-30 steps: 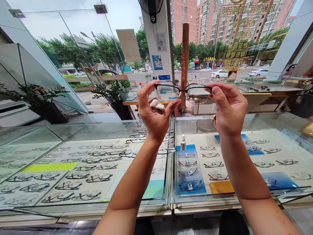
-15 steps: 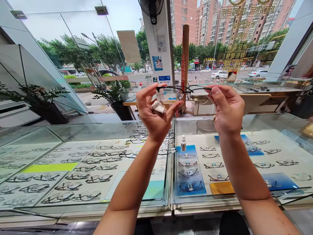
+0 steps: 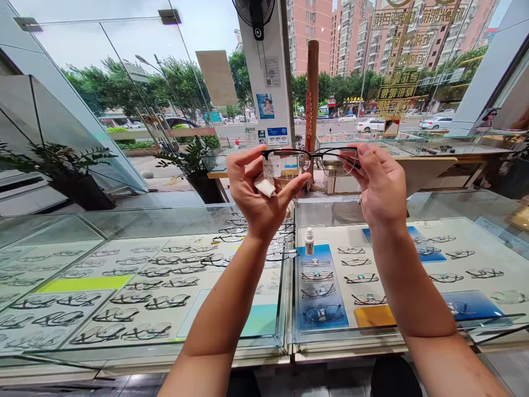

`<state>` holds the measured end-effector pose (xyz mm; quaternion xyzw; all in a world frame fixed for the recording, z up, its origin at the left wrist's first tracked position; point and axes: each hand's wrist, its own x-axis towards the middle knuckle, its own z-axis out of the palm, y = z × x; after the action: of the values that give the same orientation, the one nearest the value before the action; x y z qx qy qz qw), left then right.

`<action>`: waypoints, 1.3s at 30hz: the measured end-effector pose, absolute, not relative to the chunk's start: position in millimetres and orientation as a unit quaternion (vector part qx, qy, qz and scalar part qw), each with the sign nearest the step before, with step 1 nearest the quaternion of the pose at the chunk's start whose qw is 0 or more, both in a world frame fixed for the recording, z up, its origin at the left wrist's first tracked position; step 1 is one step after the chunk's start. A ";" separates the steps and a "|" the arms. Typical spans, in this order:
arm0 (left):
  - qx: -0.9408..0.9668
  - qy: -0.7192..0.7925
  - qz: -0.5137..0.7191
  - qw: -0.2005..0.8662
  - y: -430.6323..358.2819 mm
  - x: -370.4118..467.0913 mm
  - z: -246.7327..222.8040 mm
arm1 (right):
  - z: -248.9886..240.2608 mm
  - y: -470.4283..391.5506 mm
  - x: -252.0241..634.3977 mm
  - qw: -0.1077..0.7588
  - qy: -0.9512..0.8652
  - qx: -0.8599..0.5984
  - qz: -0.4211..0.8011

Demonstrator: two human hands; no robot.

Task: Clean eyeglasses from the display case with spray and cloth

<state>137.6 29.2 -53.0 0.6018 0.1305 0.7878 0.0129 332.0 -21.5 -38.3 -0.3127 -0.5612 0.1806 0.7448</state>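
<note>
A pair of black half-rim eyeglasses (image 3: 312, 156) is held up above the counter between my two hands, its lenses upright. My left hand (image 3: 260, 193) has its fingers curled at the frame's left end, with the thumb reaching in below the left lens. A crumpled white cloth (image 3: 265, 186) is tucked in that same palm. At the opposite end, my right hand (image 3: 382, 182) pinches the frame between thumb and forefinger. Part of each temple arm is hidden behind the lenses and fingers.
Glass display cases (image 3: 289, 342) stretch below my arms, with rows of eyeglasses (image 3: 167, 300) inside. A small white bottle (image 3: 309, 241) stands near the middle. Beyond are potted plants (image 3: 198, 165), a wooden post (image 3: 313, 88) and large windows onto a street.
The eyeglasses have turned so both lenses face me more squarely. My right hand has shifted slightly left, and my left hand has moved a little with the frame.
</note>
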 end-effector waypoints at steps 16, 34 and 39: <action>0.657 0.140 0.741 0.013 26.7 130.3 -52.1 | -38.8 -19.2 322.1 0.752 -0.549 -0.289 0.220; 0.649 0.211 0.724 -0.104 31.6 122.9 -50.1 | -41.9 -18.2 321.8 0.753 -0.549 -0.304 0.197; 0.672 0.222 0.690 -0.151 29.1 113.0 -44.3 | -40.1 -21.8 320.7 0.773 -0.527 -0.293 0.196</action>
<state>113.0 29.1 -44.3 0.6722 0.2215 0.6901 -0.1510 320.7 -21.8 -40.1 -0.2935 -0.5267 0.1965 0.7732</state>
